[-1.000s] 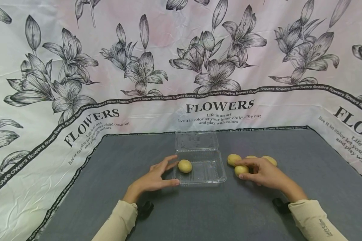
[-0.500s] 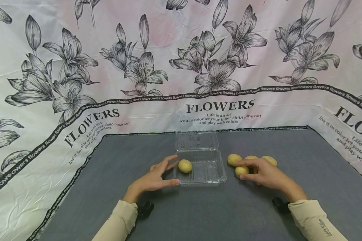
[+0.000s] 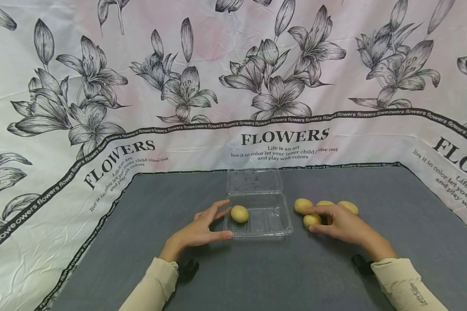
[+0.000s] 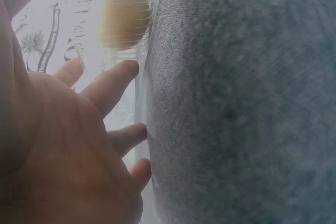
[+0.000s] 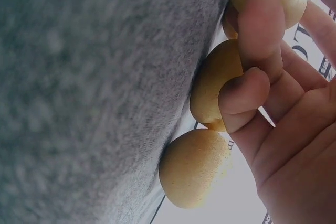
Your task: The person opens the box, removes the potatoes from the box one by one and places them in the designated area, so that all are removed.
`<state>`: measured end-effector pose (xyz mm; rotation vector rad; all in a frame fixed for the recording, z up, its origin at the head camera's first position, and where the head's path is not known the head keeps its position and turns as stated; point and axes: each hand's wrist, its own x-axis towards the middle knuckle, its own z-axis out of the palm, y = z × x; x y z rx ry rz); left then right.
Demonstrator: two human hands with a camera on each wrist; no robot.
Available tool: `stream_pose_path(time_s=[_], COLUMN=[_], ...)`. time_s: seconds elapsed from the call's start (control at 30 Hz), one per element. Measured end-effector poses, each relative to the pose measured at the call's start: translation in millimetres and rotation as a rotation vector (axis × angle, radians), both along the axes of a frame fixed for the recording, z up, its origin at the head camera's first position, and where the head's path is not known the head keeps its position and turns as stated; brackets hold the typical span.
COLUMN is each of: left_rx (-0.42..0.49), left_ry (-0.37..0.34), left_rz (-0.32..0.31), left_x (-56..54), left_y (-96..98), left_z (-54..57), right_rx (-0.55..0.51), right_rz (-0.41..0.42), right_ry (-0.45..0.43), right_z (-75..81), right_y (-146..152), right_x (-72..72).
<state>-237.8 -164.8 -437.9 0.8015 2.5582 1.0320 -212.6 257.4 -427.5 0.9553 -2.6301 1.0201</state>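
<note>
In the head view a clear plastic clamshell container (image 3: 262, 229) lies opened, with one yellow potato (image 3: 239, 214) at the left of its base. My left hand (image 3: 198, 229) is at the container's left side, thumb near the front corner and fingers spread along the rim; the left wrist view shows the potato (image 4: 126, 18) through the ribbed wall. To the right of the container, my right hand (image 3: 340, 222) pinches a potato (image 3: 311, 221) between thumb and fingers. Further potatoes (image 3: 303, 206) lie just behind it, one partly covered by the hand. The right wrist view shows the pinched potato (image 5: 294, 1).
A grey cloth (image 3: 257, 276) covers the table. The container's lid (image 3: 254, 181) leans back toward a flower-printed curtain (image 3: 284, 147), which encloses the back and sides. Another potato (image 3: 349, 207) sits behind the right hand.
</note>
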Motion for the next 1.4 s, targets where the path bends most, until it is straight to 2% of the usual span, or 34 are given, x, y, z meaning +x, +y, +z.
stream_pose_path(time_s=[0.33, 0.9, 1.4], left_rx=[-0.003, 0.0, 0.01], left_ry=[-0.002, -0.003, 0.012], left_rz=[0.0, 0.003, 0.008], left_x=[-0.7, -0.3, 0.6], left_y=[0.2, 0.4, 0.9], left_z=[-0.1, 0.6, 1.1], right_rx=[0.009, 0.015, 0.038], right_rz=[-0.003, -0.009, -0.048], right_ry=[0.024, -0.014, -0.032], right_z=[0.2, 4.1, 9.1], right_y=[-0.3, -0.3, 2.5], right_x=[0.1, 1.9, 2.8])
